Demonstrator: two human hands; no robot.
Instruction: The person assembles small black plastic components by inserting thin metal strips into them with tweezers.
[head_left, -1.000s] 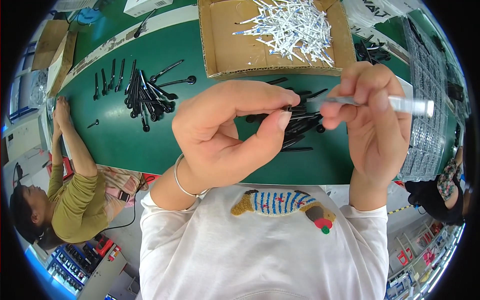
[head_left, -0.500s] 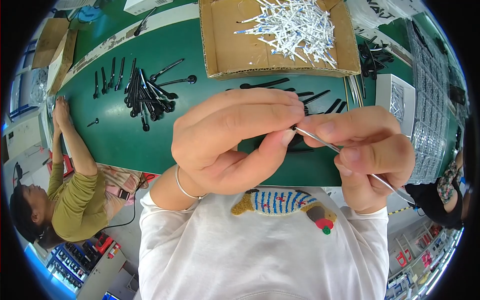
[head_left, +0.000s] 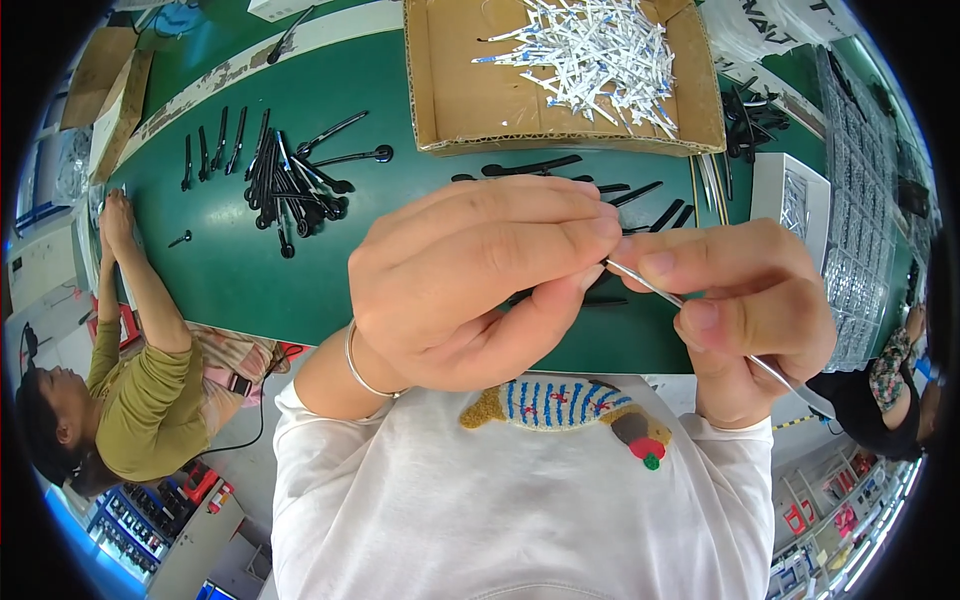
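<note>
One small black part (head_left: 606, 262) is pinched between the left hand's (head_left: 480, 285) thumb and forefinger, above the table (head_left: 225, 285) and just in from its near edge; most of it is hidden by the fingertips. A thin metal tool (head_left: 645, 283) is gripped by the thumb and fingers of the right hand (head_left: 755, 310), its tip brought up to the part. Whether the tip is pressed in or only rests against it cannot be told.

For good work, the part is best held firmly by the left fingertips, with its end left bare; the tool is best steered by small finger movements and pushed gently along its own line, as a slip could carry the tip into the left thumb.

Black sticks (head_left: 530, 166) are spread beyond the hands, toward the near side of the carton (head_left: 560, 146), in whose far right corner white slips (head_left: 610, 70) are heaped. Blue marks are borne by some slips, too small to be read. Large dark lettering is printed on the pale bag (head_left: 745, 30) beside the carton's right edge.
</note>
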